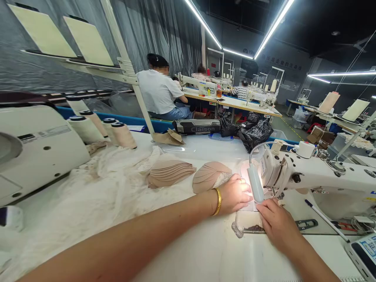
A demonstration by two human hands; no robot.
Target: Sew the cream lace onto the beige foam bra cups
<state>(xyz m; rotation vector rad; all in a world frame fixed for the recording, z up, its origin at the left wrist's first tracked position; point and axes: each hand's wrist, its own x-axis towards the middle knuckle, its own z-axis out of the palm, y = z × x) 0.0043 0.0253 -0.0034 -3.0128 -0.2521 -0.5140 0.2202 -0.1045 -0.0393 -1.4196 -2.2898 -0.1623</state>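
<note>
My left hand (236, 194), with a gold bangle on the wrist, lies flat on a pale fabric piece (248, 205) under the lamp (255, 183) of the white sewing machine (317, 180). Its fingers are stretched out beside the needle area. My right hand (276, 221) presses on the near edge of the same piece, fingers together and pointing at the needle. Just left of my left hand lies a beige bra cup (210, 177), and a fanned stack of more cups (170, 172) sits further left.
White lace fabric (88, 196) covers the table's left half. Thread cones (117, 133) stand at the back left beside another white machine (32, 152). Snips (307, 224) and a pen (326, 219) lie right of my right hand. Other people sit sewing at far tables (232, 102). Black bags (255, 135) lie behind.
</note>
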